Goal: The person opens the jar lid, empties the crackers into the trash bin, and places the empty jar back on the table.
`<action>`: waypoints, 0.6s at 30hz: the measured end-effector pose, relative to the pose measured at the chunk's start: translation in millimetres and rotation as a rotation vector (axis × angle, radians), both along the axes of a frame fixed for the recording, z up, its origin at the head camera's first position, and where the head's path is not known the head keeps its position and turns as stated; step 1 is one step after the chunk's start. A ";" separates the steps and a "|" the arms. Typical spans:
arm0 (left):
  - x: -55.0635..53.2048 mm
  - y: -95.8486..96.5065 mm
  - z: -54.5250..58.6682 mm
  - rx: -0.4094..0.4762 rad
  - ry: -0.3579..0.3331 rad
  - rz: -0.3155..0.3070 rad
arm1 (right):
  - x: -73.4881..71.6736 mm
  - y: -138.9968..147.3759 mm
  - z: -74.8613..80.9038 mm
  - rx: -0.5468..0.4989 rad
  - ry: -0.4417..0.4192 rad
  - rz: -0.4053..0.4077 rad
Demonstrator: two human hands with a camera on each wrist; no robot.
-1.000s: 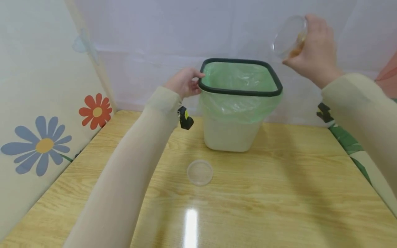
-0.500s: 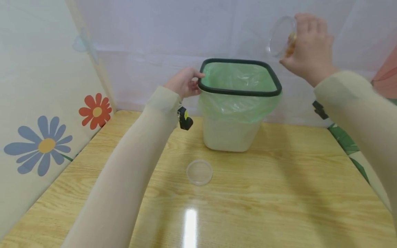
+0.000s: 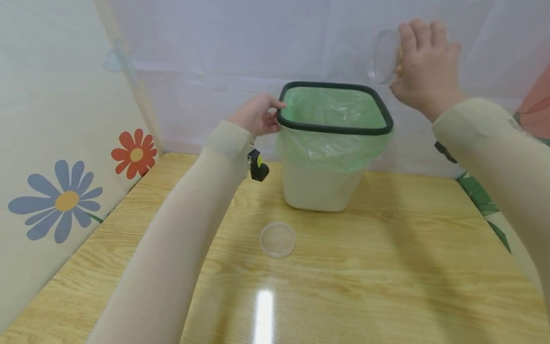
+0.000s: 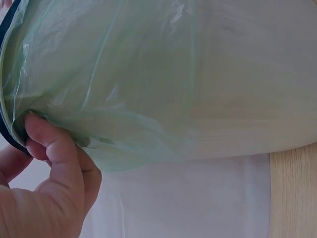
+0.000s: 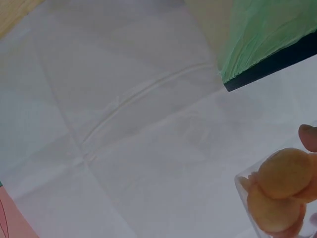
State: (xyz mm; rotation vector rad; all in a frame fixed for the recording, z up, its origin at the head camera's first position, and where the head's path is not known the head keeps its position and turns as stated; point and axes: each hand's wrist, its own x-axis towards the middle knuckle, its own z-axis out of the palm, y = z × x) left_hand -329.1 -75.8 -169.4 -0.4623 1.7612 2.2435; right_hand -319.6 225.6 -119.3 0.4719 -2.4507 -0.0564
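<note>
A pale trash bin (image 3: 315, 188) stands on the table, lined with a green plastic bag (image 3: 339, 107) under a black rim (image 3: 333, 129). My left hand (image 3: 257, 114) pinches the rim at its left side, thumb inside and fingers outside below it. Up to the right, above rim height, my right hand (image 3: 429, 69) grips a clear plastic tub (image 3: 384, 56) tipped onto its side, mouth facing left towards the bin. Several rounded yellow-orange pieces (image 5: 282, 173) lie inside the tub in the right wrist view; their kind is unclear. The hand hides most of them in the head view.
A clear round lid (image 3: 277, 240) lies on the wood-grain table (image 3: 365, 277) in front of the bin. A white cloth backdrop (image 3: 223, 52) hangs close behind, and a flower-printed panel (image 3: 66, 200) borders the left side.
My right hand has shifted a little left and turned over further, tipping the tub's mouth more towards the bin. The left hand and the lid have stayed in place.
</note>
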 end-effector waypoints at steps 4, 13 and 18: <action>0.7 -0.5 -0.1 0.008 -0.010 0.008 | -0.2 -0.4 -1.4 0.034 0.018 0.013; -0.5 0.2 -1.9 0.002 0.005 -0.001 | -2.0 1.9 -6.7 0.052 0.110 0.094; -1.2 0.2 -2.3 0.007 0.002 0.005 | -2.2 0.1 -7.4 0.072 0.105 0.094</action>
